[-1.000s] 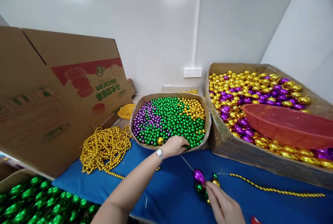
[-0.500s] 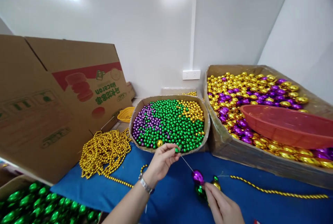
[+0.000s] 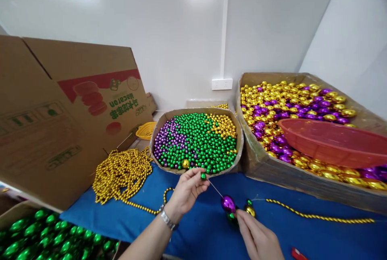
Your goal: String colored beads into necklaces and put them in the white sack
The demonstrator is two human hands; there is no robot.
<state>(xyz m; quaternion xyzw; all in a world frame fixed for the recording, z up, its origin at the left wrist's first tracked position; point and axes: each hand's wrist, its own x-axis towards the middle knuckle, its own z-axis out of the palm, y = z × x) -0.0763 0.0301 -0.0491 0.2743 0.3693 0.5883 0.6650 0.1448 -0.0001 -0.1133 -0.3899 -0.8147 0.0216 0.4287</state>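
Just in front of the bead box, my left hand (image 3: pixel 189 189) pinches a small green bead (image 3: pixel 203 176). From that bead a thin straight rod or wire (image 3: pixel 215 188) slants down to a large shiny purple bead (image 3: pixel 227 203). My right hand (image 3: pixel 256 234) is closed at the purple bead, fingers pressed together; a dark green bead (image 3: pixel 232 217) is partly hidden under it. Beside these fingers lies a gold bead (image 3: pixel 250 210) with a small green one, joined by thread to a gold bead strand (image 3: pixel 320 216) on the blue cloth (image 3: pixel 205 231).
A cardboard box (image 3: pixel 241 147) of small green, purple and gold beads stands ahead. A larger box (image 3: pixel 272 171) with a red basket (image 3: pixel 329 141) is at right. Gold bead chains (image 3: pixel 121 175) lie left by a tall carton (image 3: pixel 75 131); large green beads (image 3: pixel 57 236) fill a box below.
The small green bead and my left hand have shifted slightly left and down. A red object has come further into view at the bottom right as the camera moved slightly.
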